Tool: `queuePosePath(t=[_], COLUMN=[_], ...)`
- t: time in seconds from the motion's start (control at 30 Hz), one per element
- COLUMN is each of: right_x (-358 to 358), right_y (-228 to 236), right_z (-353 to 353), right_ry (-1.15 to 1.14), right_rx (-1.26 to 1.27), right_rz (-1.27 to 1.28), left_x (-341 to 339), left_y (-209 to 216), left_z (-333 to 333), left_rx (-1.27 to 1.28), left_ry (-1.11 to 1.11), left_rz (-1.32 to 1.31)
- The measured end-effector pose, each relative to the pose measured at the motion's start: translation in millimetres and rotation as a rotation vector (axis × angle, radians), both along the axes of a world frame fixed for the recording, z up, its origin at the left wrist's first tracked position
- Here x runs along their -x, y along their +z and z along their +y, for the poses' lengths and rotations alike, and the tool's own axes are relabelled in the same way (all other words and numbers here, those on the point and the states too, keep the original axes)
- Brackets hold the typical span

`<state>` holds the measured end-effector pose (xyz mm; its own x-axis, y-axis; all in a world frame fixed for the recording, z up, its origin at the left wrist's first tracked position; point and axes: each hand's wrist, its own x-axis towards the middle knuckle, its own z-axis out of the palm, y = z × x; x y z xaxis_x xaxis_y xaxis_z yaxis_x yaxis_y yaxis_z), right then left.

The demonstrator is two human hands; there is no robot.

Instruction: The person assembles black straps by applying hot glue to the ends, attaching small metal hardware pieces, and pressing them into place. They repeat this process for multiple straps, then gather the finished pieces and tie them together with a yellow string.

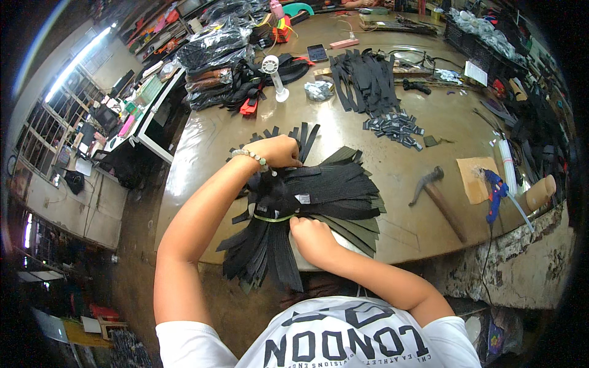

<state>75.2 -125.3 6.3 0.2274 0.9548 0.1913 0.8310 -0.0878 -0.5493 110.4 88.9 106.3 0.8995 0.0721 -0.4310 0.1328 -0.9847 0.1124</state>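
A large bundle of black webbing straps [325, 190] lies fanned out over the near edge of the table, with dark olive strips [346, 230] underneath. Small white labels show on some straps. Across the bundle's middle runs a thin yellow-green tie [273, 219]. My right hand [313, 240] is closed in a fist at the near side, where the tie's end meets its fingers. At the far side my left hand [279, 151], a beaded bracelet on its wrist, is curled closed against the straps. What its fingers grip is hidden.
A hammer [445, 205] and a blue glue gun [496, 193] with its cord lie to the right. Beyond the bundle are small black pieces [396, 127], more black strips [366, 80], a white handheld fan [276, 80] and plastic-wrapped stacks [215, 55].
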Motion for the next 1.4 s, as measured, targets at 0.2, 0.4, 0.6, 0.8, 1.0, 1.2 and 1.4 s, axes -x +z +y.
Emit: queuePosePath(t=[0.2,0.4,0.6,0.8,1.0,1.2,1.4], right_x=[-14.2,-50.6,-82.0,-115.4,-116.4,-104.0,-95.0], right_y=[9.5,2.1,2.8,-0.5,-16.1,-13.5,-5.3], right_z=[-12.4,-1.4,13.9,25.3,36.6,31.3,28.7], right_ry=[-0.035,0.117,0.178,0.281,0.281,0.124,0.046], right_rx=[-0.314,-0.481,-0.224,-0.206,-0.191,-0.24,-0.302], right_rz=[-0.325,-0.119,0.064,0.449,0.902,1.056,0.888], left_x=[-9.5,-21.2,6.2,53.5,69.7,73.9,77.5], left_y=[-9.6,-2.7,-12.8,-32.1,-63.1,-62.2,-65.6], left_z=[10.4,-12.9,-78.4,-106.5,-143.9,-127.9,-126.2], left_rx=[0.002,0.026,-0.307,0.049,-0.116,-0.055,-0.046], left_ry=[0.062,0.089,0.108,0.64,0.606,0.624,0.54], left_rz=[-0.038,-0.103,-0.448,-0.858,-1.047,-1.028,-1.048])
